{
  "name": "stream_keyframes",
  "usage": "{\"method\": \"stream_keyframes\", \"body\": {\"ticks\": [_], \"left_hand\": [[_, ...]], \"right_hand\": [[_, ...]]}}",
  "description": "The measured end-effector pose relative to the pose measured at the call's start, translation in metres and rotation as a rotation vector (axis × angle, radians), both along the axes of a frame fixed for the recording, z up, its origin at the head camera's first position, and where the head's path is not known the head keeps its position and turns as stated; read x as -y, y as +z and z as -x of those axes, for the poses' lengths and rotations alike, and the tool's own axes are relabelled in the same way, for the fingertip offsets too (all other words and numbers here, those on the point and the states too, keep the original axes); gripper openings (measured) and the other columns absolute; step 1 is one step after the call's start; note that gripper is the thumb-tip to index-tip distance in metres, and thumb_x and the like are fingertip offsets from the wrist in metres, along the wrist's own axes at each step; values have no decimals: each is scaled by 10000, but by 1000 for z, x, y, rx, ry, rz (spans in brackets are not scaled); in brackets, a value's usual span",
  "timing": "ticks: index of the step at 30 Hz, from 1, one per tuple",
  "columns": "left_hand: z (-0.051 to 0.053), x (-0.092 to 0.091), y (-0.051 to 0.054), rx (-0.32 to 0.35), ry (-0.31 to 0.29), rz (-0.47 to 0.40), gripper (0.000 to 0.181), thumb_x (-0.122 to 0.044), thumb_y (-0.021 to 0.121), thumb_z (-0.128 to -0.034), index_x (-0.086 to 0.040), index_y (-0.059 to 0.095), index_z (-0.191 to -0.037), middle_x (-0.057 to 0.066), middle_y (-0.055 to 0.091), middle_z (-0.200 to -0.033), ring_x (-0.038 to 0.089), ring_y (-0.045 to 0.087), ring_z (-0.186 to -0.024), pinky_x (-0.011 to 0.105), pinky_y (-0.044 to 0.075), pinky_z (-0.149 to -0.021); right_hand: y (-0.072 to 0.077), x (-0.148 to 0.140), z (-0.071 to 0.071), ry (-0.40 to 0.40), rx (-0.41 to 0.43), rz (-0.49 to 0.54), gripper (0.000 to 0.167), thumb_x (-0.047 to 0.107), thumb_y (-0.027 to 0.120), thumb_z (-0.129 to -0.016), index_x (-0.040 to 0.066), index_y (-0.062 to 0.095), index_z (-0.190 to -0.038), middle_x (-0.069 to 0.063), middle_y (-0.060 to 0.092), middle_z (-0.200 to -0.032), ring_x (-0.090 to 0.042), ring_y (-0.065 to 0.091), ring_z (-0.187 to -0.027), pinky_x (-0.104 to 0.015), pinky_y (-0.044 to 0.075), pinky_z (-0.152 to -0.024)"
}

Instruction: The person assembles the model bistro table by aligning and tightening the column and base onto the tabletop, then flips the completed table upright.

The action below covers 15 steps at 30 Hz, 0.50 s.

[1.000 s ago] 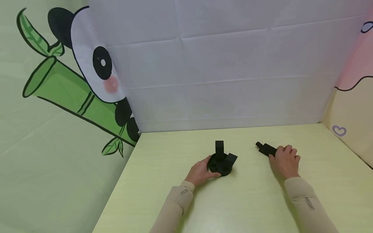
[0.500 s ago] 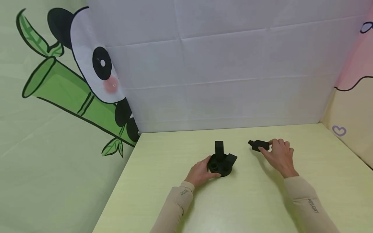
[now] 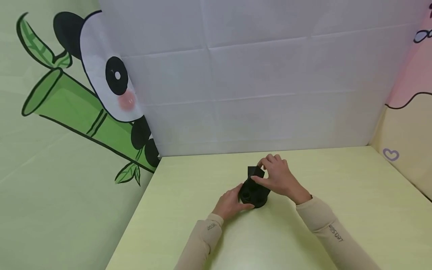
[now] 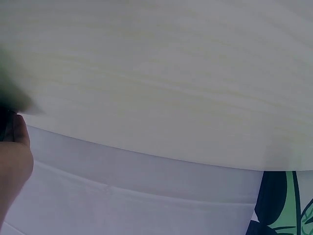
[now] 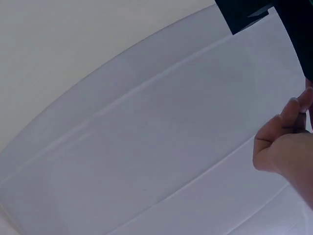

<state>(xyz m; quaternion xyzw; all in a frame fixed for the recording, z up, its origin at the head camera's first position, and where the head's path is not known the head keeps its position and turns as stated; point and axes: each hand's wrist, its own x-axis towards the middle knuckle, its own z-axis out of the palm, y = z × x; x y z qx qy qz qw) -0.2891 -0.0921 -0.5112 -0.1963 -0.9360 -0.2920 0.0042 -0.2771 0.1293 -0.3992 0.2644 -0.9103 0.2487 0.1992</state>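
Observation:
A black round base (image 3: 259, 201) with upright blocks stands on the table. My left hand (image 3: 229, 203) grips its left rim, thumb at the front and fingers behind. In the left wrist view only part of that hand (image 4: 14, 164) shows, at the left edge. Over the base, my right hand (image 3: 279, 177) holds a black block-like piece (image 3: 260, 172) between thumb and fingers. The piece's lower end is lost against the black base, so I cannot tell whether it sits in a hole. An open round hole (image 3: 246, 195) shows at the base's left front. In the right wrist view the held piece (image 5: 295, 36) slants beside another block (image 5: 242, 14).
The pale yellow table (image 3: 189, 180) runs back to a white cloth backdrop (image 3: 256, 93). A green cloth with a panda and bamboo print (image 3: 77, 101) hangs on the left. A pink and beige printed cloth (image 3: 410, 135) borders the right side.
My right hand has carried the black piece left from the right side of the table to over the base, turning it toward upright. My left hand has kept its grip on the base.

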Motion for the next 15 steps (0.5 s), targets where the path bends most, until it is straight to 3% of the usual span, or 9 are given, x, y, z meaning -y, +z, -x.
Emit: {"method": "stream_keyframes", "body": {"ticks": [7,15], "left_hand": [[-1,2,-2,1,-16,-30,878,-503,847,-846,-115,482,-1544,85,636,-1397,275,626,-1232,439,511,-1017],[-2,2,-1,2,-24,-34,825,-481,844,-858,-116,508,-1517,96,655,-1360,264,643,-1205,429,522,-1005]], "right_hand": [[-11,25,0,-16,104,-202,307,330,792,-912,76,638,-990,-63,548,-977,-286,481,-929,-499,414,-809],[-17,38,5,-85,168,-209,363,412,776,-918,80,630,-920,-52,552,-897,-300,507,-914,-483,408,-796]]}}
